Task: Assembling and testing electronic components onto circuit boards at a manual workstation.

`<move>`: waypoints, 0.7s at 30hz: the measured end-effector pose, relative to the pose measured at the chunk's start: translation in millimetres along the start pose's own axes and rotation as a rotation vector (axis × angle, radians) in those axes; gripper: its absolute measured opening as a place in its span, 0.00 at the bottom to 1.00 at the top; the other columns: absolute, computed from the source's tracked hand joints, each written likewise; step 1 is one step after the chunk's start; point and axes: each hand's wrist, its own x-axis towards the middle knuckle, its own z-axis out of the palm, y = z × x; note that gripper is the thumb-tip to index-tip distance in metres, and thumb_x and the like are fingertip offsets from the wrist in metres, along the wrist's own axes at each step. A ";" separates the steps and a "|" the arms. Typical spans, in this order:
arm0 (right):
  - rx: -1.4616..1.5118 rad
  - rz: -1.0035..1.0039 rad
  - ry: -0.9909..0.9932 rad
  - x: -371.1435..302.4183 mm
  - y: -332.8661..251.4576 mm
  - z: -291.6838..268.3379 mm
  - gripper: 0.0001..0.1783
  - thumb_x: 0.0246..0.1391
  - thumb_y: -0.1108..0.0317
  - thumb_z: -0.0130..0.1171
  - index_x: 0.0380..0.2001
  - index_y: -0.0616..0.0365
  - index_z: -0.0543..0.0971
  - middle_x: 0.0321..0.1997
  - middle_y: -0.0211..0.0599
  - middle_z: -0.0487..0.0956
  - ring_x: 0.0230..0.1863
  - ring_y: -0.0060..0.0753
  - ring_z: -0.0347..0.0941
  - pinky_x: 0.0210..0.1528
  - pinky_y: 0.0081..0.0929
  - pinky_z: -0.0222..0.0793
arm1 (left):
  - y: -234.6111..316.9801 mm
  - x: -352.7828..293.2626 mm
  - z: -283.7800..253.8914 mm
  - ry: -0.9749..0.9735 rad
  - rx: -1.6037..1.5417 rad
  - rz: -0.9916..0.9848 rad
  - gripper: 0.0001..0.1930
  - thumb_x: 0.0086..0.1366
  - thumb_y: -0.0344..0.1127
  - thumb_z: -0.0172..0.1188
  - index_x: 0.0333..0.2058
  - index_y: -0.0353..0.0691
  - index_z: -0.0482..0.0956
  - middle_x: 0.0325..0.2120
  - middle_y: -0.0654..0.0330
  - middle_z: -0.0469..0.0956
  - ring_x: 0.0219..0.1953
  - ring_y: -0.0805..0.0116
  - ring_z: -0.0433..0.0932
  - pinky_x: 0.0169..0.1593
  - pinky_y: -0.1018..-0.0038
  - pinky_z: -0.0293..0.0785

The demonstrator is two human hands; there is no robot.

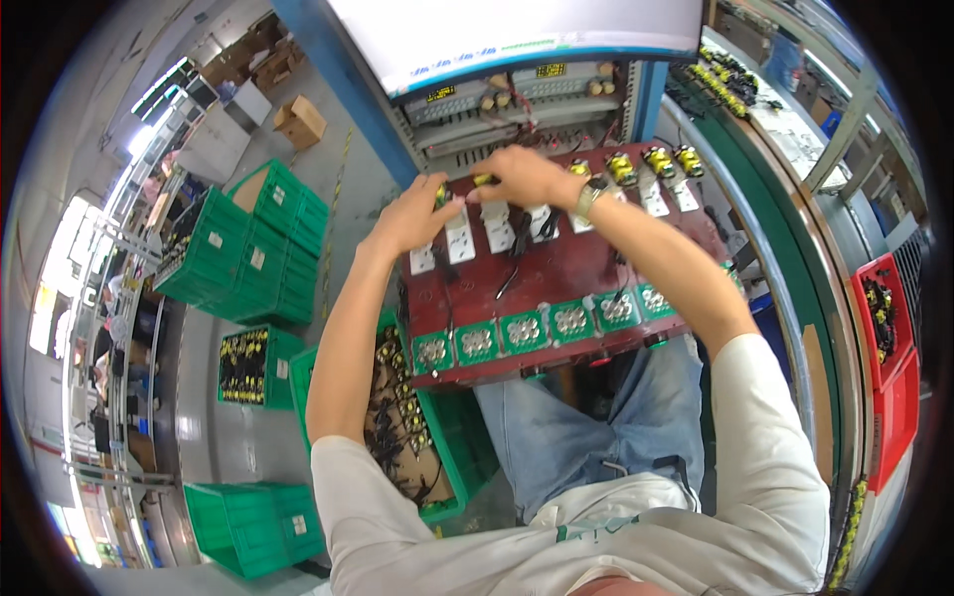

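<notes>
A dark red bench panel (477, 288) lies in front of me, carrying a row of white plates (498, 230) along its far side. At the far left end of that row my left hand (405, 217) is closed, thumb and fingers on a small yellow-and-black electronic part (441, 197). Beside it, my right hand (527, 177) pinches another yellow-and-black part (484, 180), mostly covered by the fingers. More such parts (621, 169) sit at the plates to the right. Black cables (512, 270) trail over the panel. Green square boards (525, 329) with round silvery pieces line its near edge.
Above the panel hangs a large screen (527, 40) on a blue frame (343, 89). A green crate (462, 467) of wired parts stands below my left arm; more green crates (283, 214) are at the left. Red bins (897, 412) and a metal rail (770, 268) lie right.
</notes>
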 end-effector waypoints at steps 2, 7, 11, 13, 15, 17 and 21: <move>-0.020 -0.004 0.006 -2.1 -4.8 1.9 0.28 0.62 0.49 0.69 0.55 0.60 0.86 0.46 0.52 0.88 0.43 0.59 0.85 0.48 0.47 0.80 | 20.2 -5.1 -4.2 -0.031 0.046 -0.033 0.33 0.78 0.56 0.54 0.70 0.36 0.68 0.60 0.44 0.76 0.54 0.39 0.81 0.57 0.50 0.78; -0.004 -0.067 0.030 -11.7 0.2 -6.6 0.28 0.61 0.50 0.69 0.56 0.60 0.86 0.47 0.52 0.87 0.45 0.59 0.84 0.51 0.46 0.80 | 35.3 -9.1 -2.1 -0.068 0.150 -0.097 0.35 0.78 0.58 0.54 0.70 0.38 0.65 0.60 0.44 0.75 0.52 0.38 0.82 0.53 0.47 0.80; 0.001 -0.083 0.021 -11.8 1.5 -6.6 0.29 0.61 0.50 0.70 0.57 0.60 0.85 0.49 0.52 0.87 0.44 0.59 0.84 0.51 0.46 0.80 | 41.6 -13.1 1.5 -0.081 0.166 -0.113 0.36 0.77 0.60 0.55 0.71 0.38 0.65 0.60 0.44 0.75 0.53 0.38 0.82 0.54 0.47 0.79; -0.006 -0.081 0.003 -9.4 1.6 -5.6 0.29 0.61 0.50 0.70 0.57 0.60 0.85 0.49 0.51 0.87 0.44 0.58 0.84 0.51 0.46 0.80 | 44.2 -15.4 4.3 -0.093 0.162 -0.121 0.38 0.77 0.61 0.56 0.71 0.37 0.65 0.60 0.43 0.75 0.54 0.38 0.81 0.56 0.48 0.78; 0.015 -0.072 -0.052 -4.6 4.7 -7.3 0.31 0.62 0.48 0.69 0.60 0.60 0.85 0.51 0.49 0.87 0.43 0.55 0.85 0.51 0.46 0.80 | 43.0 -16.9 10.2 0.012 0.146 -0.050 0.42 0.75 0.62 0.59 0.74 0.36 0.62 0.62 0.43 0.74 0.56 0.38 0.80 0.60 0.51 0.77; 0.040 -0.044 -0.088 -4.1 7.6 -17.8 0.31 0.63 0.48 0.69 0.61 0.59 0.84 0.52 0.49 0.88 0.43 0.53 0.85 0.50 0.46 0.80 | 43.6 -17.9 1.3 0.054 0.073 -0.092 0.44 0.74 0.62 0.60 0.75 0.35 0.61 0.64 0.42 0.72 0.58 0.39 0.79 0.61 0.53 0.76; 0.095 0.023 -0.202 -7.9 4.2 -38.6 0.33 0.66 0.46 0.67 0.64 0.58 0.82 0.49 0.47 0.89 0.41 0.48 0.85 0.49 0.43 0.79 | 32.9 -35.3 -7.5 0.410 0.006 -0.140 0.36 0.74 0.60 0.61 0.63 0.31 0.76 0.55 0.43 0.82 0.51 0.42 0.83 0.56 0.58 0.79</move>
